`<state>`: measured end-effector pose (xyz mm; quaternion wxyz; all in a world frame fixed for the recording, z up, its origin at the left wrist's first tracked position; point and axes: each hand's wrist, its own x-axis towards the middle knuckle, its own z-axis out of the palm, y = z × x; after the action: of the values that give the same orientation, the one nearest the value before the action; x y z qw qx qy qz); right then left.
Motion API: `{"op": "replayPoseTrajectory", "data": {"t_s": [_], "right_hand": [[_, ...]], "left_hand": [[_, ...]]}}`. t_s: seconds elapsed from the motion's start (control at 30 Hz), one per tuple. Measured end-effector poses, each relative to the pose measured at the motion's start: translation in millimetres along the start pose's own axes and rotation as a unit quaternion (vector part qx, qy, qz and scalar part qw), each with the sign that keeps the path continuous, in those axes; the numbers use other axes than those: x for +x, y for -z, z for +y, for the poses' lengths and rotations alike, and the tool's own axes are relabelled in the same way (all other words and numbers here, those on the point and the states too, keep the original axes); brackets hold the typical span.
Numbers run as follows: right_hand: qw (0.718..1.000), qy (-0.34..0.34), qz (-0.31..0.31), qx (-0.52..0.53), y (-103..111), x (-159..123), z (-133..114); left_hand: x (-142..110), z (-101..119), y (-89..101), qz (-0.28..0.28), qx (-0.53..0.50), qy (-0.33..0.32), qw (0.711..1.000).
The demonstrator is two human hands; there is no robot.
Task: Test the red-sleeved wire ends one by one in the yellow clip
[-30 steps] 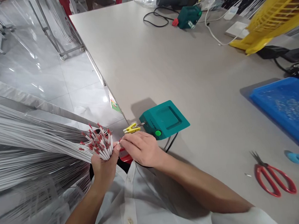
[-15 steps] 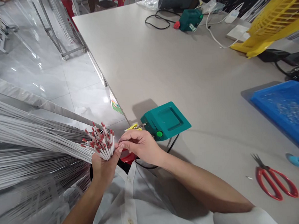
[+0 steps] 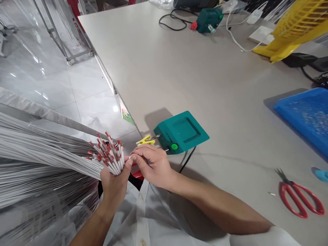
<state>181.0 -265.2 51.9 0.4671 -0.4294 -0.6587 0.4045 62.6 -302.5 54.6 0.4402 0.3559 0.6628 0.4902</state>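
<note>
My left hand is closed around a thick bundle of white wires whose bared red-brown ends fan upward. My right hand meets it beside the bundle, thumb and forefinger pinched together against the left thumb. What lies in that pinch is too small and covered to make out. Just beyond the right knuckles sits a green box with a green button and a flat recessed plate at the table edge. A yellow-handled clip is attached to its near left side.
Long white wires hang over a rail at left. On the table lie red-handled scissors, a blue ring and a blue tray. A yellow fan and another green box stand farther back.
The right hand has shifted slightly down, and its fingers are pinched tighter at the left thumb. The bundle has tilted a little to the left in the left hand.
</note>
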Motion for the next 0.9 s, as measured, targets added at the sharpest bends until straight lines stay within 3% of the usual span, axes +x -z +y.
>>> {"op": "replayPoseTrajectory", "data": {"t_s": [0.13, 0.2, 0.23, 0.3, 0.33, 0.4, 0.47, 0.5, 0.57, 0.67, 0.77, 0.9], "right_hand": [[0.974, -0.188, -0.050, 0.117, -1.9, 1.5, -1.2], [0.974, -0.184, -0.046, 0.124, -3.0, 1.2, 0.7], [0.987, -0.135, -0.030, 0.087, -2.9, 0.7, 2.3], [0.999, 0.025, -0.005, -0.046, -0.6, -0.6, 6.3], [0.986, 0.115, -0.002, -0.123, 1.5, -1.3, 8.5], [0.932, 0.270, -0.025, -0.241, 7.4, -2.8, 12.0], [0.889, 0.355, -0.062, -0.282, 13.8, -4.5, 13.4], [0.886, 0.365, -0.076, -0.275, 16.6, -5.2, 13.0], [0.918, 0.317, -0.084, -0.224, 20.4, -6.0, 10.4], [0.979, 0.155, -0.042, -0.125, 20.1, -4.3, 4.2], [0.993, 0.064, -0.046, -0.091, 13.0, -0.7, -0.1], [0.991, 0.056, -0.077, -0.093, 5.2, 3.1, 2.3]], "left_hand": [[0.5, -0.2, 0.4, 0.021, 0.016, 0.005, 1.000], [1.0, -0.7, 0.2, 0.020, 0.013, 0.004, 1.000], [1.3, -1.2, 0.0, 0.015, 0.010, 0.003, 1.000], [1.9, -2.3, -0.1, 0.010, 0.001, 0.000, 1.000], [2.3, -3.0, 0.1, 0.010, -0.005, 0.002, 1.000], [3.3, -4.7, 1.4, 0.009, -0.012, 0.010, 1.000], [4.6, -6.5, 3.6, 0.007, -0.010, 0.015, 1.000], [5.3, -7.3, 4.8, 0.007, -0.004, 0.016, 1.000], [6.5, -8.9, 6.8, 0.017, 0.009, 0.017, 1.000], [6.9, -10.0, 7.1, 0.029, 0.022, 0.019, 0.999], [5.7, -8.4, 5.2, 0.011, 0.009, 0.028, 0.999], [5.3, -1.7, 5.4, -0.020, 0.023, 0.026, 0.999]]}}
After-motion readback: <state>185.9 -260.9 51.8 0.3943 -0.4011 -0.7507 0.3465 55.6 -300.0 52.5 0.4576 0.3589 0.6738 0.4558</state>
